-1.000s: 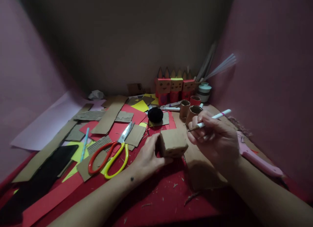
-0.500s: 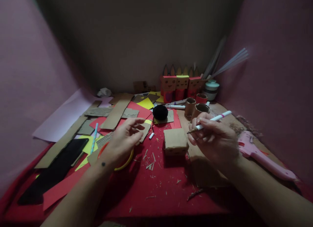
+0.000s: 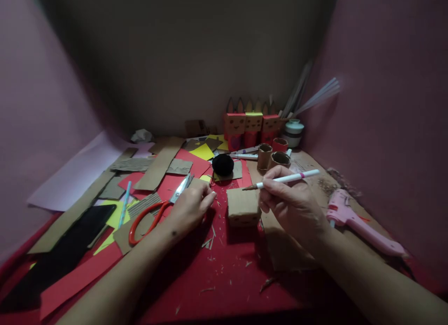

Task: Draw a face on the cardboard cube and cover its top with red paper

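Note:
My right hand (image 3: 296,206) grips a white marker (image 3: 292,177) with a purple band, its brown tip pointing left over a small cardboard box (image 3: 244,203). Dark drawn marks show on the box's front side. My left hand (image 3: 192,206) is lowered to the red cloth left of the box, its fingers closed together. A small white marker cap (image 3: 213,194) shows at the fingertips, mostly hidden. Scissors (image 3: 150,222) with orange-red handles lie beside the left wrist. Behind the left hand sits a black ball of yarn (image 3: 223,165).
Several cardboard figures with faces (image 3: 252,124) stand at the back, near cardboard tubes (image 3: 265,158) and a lidded jar (image 3: 293,132). A pink glue gun (image 3: 364,224) lies at right. Cardboard strips (image 3: 159,164), coloured paper and a black phone-like slab (image 3: 70,250) cover the left side.
My left hand has come down to the cloth and closed around the marker cap, uncovering the scissors. The marker in my right hand has tilted flatter, its tip now over the box.

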A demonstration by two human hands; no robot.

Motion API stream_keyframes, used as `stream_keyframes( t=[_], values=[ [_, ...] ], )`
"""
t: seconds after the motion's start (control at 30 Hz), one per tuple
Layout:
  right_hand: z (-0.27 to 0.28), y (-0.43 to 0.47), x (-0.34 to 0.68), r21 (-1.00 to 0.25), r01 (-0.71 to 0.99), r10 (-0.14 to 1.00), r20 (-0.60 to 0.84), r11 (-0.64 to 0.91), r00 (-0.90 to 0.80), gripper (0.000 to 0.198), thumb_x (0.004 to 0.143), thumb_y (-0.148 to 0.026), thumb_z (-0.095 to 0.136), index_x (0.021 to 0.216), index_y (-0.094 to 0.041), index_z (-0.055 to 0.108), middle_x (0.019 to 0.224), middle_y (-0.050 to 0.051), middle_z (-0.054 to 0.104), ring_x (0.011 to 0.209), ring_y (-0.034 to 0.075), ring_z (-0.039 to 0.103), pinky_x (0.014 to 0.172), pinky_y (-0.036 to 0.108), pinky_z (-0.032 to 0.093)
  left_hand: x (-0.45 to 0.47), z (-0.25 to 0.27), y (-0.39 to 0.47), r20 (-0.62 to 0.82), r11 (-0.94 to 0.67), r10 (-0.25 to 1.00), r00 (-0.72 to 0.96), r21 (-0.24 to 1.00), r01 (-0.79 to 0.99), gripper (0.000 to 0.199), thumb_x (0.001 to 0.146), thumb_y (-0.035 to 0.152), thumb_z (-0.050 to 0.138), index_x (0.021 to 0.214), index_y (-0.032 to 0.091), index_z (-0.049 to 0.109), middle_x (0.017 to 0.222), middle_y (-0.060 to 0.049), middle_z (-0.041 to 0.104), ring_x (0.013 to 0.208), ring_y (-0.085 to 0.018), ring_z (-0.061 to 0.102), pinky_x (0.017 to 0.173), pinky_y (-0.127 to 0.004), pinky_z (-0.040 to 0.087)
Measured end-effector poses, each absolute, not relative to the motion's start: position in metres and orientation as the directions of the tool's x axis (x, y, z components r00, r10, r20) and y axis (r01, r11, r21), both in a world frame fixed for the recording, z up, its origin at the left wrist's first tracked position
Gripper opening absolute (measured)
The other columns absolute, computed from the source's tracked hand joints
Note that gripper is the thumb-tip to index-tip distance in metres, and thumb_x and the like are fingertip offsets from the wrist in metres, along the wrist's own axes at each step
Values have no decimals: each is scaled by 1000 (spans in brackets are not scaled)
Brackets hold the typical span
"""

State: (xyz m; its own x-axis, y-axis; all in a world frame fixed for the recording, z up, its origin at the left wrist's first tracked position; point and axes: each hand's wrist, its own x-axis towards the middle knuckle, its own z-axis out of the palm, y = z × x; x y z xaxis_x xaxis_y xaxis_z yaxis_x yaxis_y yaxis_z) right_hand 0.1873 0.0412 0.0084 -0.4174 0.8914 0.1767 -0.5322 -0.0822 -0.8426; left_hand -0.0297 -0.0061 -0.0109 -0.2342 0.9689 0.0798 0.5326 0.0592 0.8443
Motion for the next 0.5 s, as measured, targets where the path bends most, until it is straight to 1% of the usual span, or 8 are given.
stream_keyframes(
  t=[0.07, 0.13, 0.2, 0.27, 0.33, 0.4, 0.5],
  values=[
    [7, 41, 187, -841, -536, 889, 188, -74, -417, 17, 72, -24, 84, 72, -20, 67, 52, -6, 54, 46, 8, 47, 43, 19, 42, -30, 2, -16, 27, 55, 983, -183, 904, 424, 26, 84, 44, 65, 76, 21, 56, 68, 2, 50, 56, -14, 43, 53, -28, 34],
    [5, 40, 187, -840, -539, 886, 204, -60, -416, 17, 72, -23, 84, 73, -19, 68, 53, -6, 56, 47, 8, 49, 45, 19, 41, -29, 11, -25, 3, 42, 991, -136, 945, 325, 29, 85, 49, 65, 88, 21, 60, 71, 3, 54, 53, -11, 47, 50, -25, 37],
    [3, 39, 186, -839, -541, 884, 211, -55, -417, 16, 72, -22, 84, 74, -19, 69, 53, -6, 57, 47, 8, 50, 45, 20, 41, -28, 14, -31, 1, 20, 996, -94, 976, 218, 31, 82, 47, 70, 97, 21, 63, 76, 3, 57, 54, -10, 52, 49, -24, 42],
    [1, 39, 185, -838, -543, 884, 209, -59, -418, 14, 72, -22, 83, 74, -19, 70, 53, -5, 58, 47, 8, 51, 45, 20, 41, -28, 13, -34, 0, 3, 999, -36, 998, 65, 32, 79, 39, 77, 103, 21, 67, 78, 3, 61, 55, -10, 56, 48, -23, 45],
    [1, 38, 184, -840, -539, 881, 204, -66, -426, 12, 73, -24, 81, 74, -19, 70, 54, -4, 61, 48, 9, 53, 46, 20, 41, -28, 10, -36, 3, -1, 1000, 28, 998, -70, 28, 79, 32, 81, 103, 20, 72, 74, 2, 64, 55, -10, 60, 50, -21, 49],
    [2, 37, 184, -844, -531, 874, 201, -74, -441, 11, 73, -25, 79, 74, -19, 70, 54, -3, 62, 48, 9, 53, 46, 21, 42, -28, 8, -37, 7, -1, 999, 54, 992, -122, 23, 82, 29, 80, 102, 19, 75, 67, 1, 67, 55, -11, 63, 53, -21, 52],
    [6, 35, 183, -848, -524, 863, 204, -80, -462, 12, 72, -25, 79, 72, -19, 69, 52, -4, 60, 46, 9, 50, 45, 21, 41, -26, 8, -36, 11, -12, 1000, -4, 984, -176, 22, 80, 29, 84, 98, 18, 77, 68, -2, 71, 58, -14, 67, 54, -22, 54]
  ],
)
